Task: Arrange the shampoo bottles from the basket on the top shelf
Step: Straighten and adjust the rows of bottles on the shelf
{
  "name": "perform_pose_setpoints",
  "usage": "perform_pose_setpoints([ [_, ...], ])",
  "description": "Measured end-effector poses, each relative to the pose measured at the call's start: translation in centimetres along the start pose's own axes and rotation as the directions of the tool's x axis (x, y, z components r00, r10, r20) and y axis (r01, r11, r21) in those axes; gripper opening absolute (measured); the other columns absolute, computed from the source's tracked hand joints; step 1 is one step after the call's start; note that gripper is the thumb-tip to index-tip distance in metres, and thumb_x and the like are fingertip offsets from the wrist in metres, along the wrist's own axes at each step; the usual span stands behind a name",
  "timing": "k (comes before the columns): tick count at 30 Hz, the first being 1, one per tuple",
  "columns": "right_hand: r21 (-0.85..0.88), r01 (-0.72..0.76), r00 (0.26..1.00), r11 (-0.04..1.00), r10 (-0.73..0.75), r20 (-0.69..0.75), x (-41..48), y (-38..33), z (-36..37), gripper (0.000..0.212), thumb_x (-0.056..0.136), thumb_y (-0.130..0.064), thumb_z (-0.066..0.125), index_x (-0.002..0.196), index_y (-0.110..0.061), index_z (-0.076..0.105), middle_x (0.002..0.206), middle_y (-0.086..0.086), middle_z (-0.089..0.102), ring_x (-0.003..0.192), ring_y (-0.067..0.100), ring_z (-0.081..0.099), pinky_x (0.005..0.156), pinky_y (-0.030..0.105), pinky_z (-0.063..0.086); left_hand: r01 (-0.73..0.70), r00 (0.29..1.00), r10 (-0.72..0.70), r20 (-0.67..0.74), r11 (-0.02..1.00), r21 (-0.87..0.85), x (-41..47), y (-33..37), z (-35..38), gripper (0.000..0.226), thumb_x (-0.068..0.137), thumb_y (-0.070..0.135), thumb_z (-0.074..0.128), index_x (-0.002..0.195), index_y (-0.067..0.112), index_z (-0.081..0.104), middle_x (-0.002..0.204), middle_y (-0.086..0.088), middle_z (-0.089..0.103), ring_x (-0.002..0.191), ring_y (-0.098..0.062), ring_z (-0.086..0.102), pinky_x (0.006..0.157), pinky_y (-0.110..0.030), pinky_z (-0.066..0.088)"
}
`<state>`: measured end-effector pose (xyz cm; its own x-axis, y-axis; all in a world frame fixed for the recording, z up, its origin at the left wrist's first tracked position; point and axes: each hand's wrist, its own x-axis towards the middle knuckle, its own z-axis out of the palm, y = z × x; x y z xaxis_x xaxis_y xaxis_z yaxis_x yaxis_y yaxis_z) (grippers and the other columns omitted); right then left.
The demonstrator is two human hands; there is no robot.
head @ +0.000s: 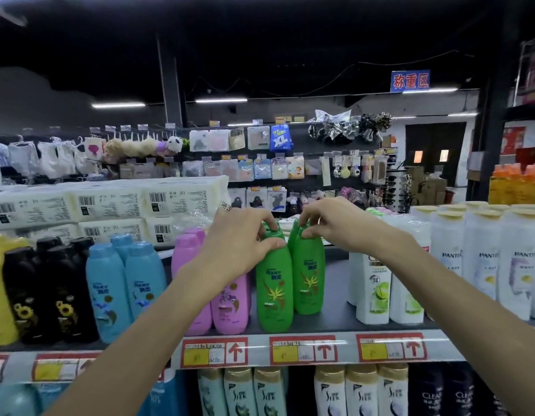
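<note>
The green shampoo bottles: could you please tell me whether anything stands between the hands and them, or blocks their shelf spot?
Nothing visible does. The left hand grips the cap of the left green bottle, the right hand that of the right green bottle. Both stand on the top shelf, between pink bottles and white bottles.

The green shampoo bottles are smooth, glossy plastic, as are the pink bottles. The top shelf looks matt grey. Paper price labels sit behind a shiny clear strip. Tissue packs wear glossy film.
</note>
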<state>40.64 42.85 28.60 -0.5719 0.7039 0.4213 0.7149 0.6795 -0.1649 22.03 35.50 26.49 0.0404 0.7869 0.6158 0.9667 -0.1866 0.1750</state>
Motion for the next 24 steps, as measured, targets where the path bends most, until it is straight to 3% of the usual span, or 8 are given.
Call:
perform_pose_setpoints([
  [10, 0.005, 0.016, 0.999, 1.000, -0.016, 0.029, -1.2, 0.0, -0.8, 0.021, 0.093, -0.028, 0.067, 0.111, -0.017, 0.069, 0.100, 0.000, 0.068, 0.091, 0.017, 0.062, 0.082, 0.032, 0.048, 0.007, 1.000, -0.007, -0.025, 1.000, -0.012, -0.3, -0.3, 0.6, 0.039, 0.083, 0.057, 0.069, 0.114, 0.031, 0.067, 0.095, 0.011, 0.069, 0.090, -0.008, 0.063, 0.104, -0.042, 0.044],
  [24, 0.046, 0.012, 1.000, 0.999, -0.012, 0.005, -1.2, -0.2, -0.3, 0.020, 0.094, -0.031, 0.066, 0.109, -0.018, 0.069, 0.100, 0.002, 0.067, 0.089, 0.018, 0.060, 0.066, 0.023, 0.037, 0.020, 0.998, -0.019, -0.055, 1.000, 0.001, -0.2, -0.2, 0.9, 0.040, 0.082, 0.058, 0.068, 0.112, 0.033, 0.068, 0.095, 0.012, 0.072, 0.092, -0.008, 0.065, 0.107, -0.043, 0.040],
])
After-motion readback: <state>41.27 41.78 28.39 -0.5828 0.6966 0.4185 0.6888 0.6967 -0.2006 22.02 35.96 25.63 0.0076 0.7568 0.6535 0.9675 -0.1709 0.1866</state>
